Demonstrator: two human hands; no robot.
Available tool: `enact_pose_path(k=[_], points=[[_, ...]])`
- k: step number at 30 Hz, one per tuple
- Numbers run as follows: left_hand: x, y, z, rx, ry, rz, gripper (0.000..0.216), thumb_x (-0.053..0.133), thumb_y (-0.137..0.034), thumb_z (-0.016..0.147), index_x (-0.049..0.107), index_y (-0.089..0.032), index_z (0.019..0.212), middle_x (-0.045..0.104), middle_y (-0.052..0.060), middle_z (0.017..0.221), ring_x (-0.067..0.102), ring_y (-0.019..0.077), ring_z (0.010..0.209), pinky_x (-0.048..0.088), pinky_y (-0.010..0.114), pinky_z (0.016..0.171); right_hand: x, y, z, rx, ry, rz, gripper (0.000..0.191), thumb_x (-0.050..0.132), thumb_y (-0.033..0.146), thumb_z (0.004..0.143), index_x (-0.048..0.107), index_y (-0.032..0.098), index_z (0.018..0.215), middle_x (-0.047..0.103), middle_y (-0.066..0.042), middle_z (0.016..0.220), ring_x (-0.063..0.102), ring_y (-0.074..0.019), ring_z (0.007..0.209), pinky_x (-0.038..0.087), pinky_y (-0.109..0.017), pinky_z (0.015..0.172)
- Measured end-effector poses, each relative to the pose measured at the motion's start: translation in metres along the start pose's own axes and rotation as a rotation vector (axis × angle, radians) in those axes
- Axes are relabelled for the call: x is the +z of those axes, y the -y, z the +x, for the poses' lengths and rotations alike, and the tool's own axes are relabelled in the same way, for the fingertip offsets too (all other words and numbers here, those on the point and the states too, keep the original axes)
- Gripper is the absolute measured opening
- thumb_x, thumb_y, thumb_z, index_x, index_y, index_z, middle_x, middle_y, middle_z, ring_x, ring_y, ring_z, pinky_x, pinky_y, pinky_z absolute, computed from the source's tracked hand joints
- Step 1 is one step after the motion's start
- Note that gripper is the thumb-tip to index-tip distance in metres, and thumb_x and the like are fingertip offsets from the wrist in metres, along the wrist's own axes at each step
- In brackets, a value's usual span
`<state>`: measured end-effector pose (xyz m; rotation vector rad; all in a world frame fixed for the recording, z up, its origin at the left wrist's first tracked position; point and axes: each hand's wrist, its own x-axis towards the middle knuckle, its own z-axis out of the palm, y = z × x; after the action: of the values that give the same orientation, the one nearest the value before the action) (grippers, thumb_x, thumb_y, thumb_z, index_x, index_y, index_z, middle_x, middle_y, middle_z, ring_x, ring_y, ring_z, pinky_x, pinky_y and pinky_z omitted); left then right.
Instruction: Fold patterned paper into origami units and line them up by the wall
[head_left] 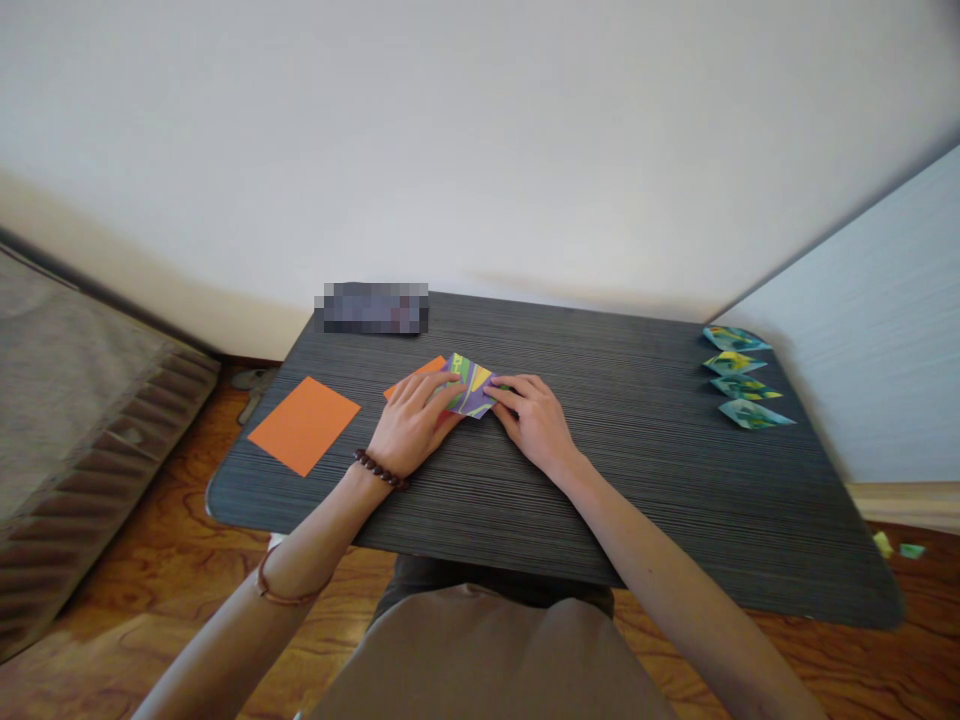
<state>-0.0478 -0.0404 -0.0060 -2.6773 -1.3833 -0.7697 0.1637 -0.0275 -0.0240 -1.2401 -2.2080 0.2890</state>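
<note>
A purple, green and yellow patterned sheet of folding paper (474,391) lies on the dark table in front of me, its corners toward my hands. My left hand (409,420) is closed on its left side, fingers over the top and thumb at the lower edge. My right hand (534,415) pinches the right corner between thumb and fingers. An orange sheet (427,372) shows partly behind my left hand, which hides the rest. Another orange paper square (304,426) lies flat further left. Whether the patterned paper has a fold under my fingers is hidden.
Several folded blue, green and yellow paper pieces (750,388) stand in a column at the table's right end. A blurred-out dark object (371,309) lies at the back left. The dark table (637,470) meets a white wall (525,140). Small paper scraps (911,551) lie on the floor at right.
</note>
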Motion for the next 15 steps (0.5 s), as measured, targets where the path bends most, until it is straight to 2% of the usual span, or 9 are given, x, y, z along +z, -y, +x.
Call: enact_pose_path(k=[10,15], points=[[0.005,0.008,-0.005,-0.067,0.087,-0.004,0.038,0.051,-0.034,0.088,0.048,-0.021,0.123,0.050,0.010,0.128,0.050,0.0236,0.115,0.041,0.040,0.099,0.001,-0.001,0.000,0.000,0.000,-0.007,0.026,0.050,0.026,0.089,0.065,0.026,0.110,0.063,-0.003,0.114,0.052,-0.0224,0.104,0.045,-0.041,0.088],[-0.002,0.016,-0.013,-0.121,0.096,0.025,0.042,0.050,-0.036,0.088,0.043,-0.024,0.128,0.048,0.008,0.129,0.049,0.0238,0.117,0.041,0.040,0.100,0.000,0.000,0.000,0.011,0.005,-0.017,0.026,0.049,0.026,0.090,0.064,0.026,0.111,0.063,-0.003,0.115,0.051,-0.0220,0.104,0.044,-0.041,0.087]])
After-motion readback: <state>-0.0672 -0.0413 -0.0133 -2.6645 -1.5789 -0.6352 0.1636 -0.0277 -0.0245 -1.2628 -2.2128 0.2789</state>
